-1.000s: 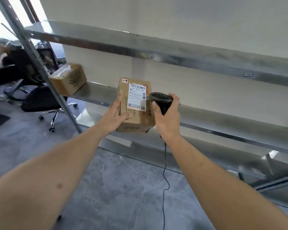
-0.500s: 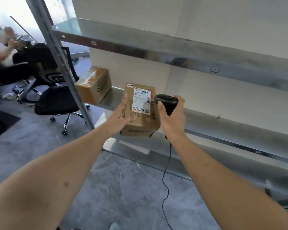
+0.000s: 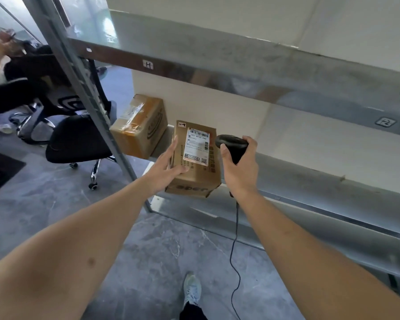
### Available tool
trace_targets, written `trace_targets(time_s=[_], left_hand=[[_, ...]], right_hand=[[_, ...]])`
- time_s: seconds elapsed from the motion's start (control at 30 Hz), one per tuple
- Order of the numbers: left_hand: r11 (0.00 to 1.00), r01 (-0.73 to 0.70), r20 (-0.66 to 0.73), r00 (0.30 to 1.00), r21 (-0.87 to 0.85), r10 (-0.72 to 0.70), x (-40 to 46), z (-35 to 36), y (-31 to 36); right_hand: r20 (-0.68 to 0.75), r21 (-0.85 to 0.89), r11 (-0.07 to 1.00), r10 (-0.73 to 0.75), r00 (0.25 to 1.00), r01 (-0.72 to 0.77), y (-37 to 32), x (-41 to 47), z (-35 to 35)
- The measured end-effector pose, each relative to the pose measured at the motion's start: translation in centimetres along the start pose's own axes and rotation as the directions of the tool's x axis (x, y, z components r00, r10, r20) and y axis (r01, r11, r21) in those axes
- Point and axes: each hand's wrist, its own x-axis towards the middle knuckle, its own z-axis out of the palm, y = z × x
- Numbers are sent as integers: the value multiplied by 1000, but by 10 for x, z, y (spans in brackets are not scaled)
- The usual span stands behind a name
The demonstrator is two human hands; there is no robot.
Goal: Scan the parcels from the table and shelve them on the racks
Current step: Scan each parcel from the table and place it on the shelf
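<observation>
My left hand (image 3: 165,169) grips a small cardboard parcel (image 3: 200,176) by its left side, white shipping label facing up. The parcel hangs at the front edge of the middle steel shelf (image 3: 310,179) of the rack. My right hand (image 3: 239,172) is closed around a black corded barcode scanner (image 3: 232,145), right beside the parcel's right edge, its head level with the label. A second taped cardboard parcel (image 3: 140,125) sits on the same shelf at its left end.
The rack's slanted steel upright (image 3: 88,93) stands left of the parcels, with an upper shelf (image 3: 240,65) overhead and a lower shelf (image 3: 333,241) below. Black office chairs (image 3: 76,137) and a seated person (image 3: 0,49) are at left. The scanner cable (image 3: 234,250) hangs above the grey floor.
The view has moved closer to the rack and shifted left. The parcel and scanner have travelled with both hands toward the shelf's left end, nearer the taped parcel.
</observation>
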Motion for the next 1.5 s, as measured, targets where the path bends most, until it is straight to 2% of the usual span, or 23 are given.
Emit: trace_targets(time_s=[0.2,0.43,0.6,0.73,0.8,0.9,0.97,1.1,1.17,1.33,1.5], left_hand=[[999,35,-14,999,-40,-36,48,-12,-13],[995,76,-60,995,-63,-80,89,-22,-26],[997,50,-154,987,50,-42,112,-32,-36],[976,36,-163,987,214,-1,126,-34,-34],[937,-1,-169,984,349,64,134,-33,-32],[757,-26,-134,980,653,149,145,-23,-20],[666,-23,-81,989,746,125,149,-10,-10],[559,2,-7,1000,829,6,154,10,-7],[524,9,-6,1000,851,-8,156,12,-10],[480,-23,22,1000,877,8,161,-8,-19],[482,-57,61,998,874,7,163,-27,-25]], right_hand=[[45,21,999,33,998,-34,10,48,33],[69,-35,999,20,997,-18,13,79,54],[46,-77,997,34,998,-31,17,88,63],[12,-91,995,44,999,-43,17,89,68],[-10,-96,994,47,999,-48,18,89,70],[-43,-111,991,69,997,-73,19,87,72],[-59,-125,988,86,995,-93,20,87,71],[-87,-136,984,103,991,-114,22,86,69],[-91,-139,983,105,990,-117,23,86,70],[-90,-118,985,112,990,-122,21,84,75],[-81,-87,989,114,990,-121,17,83,81]])
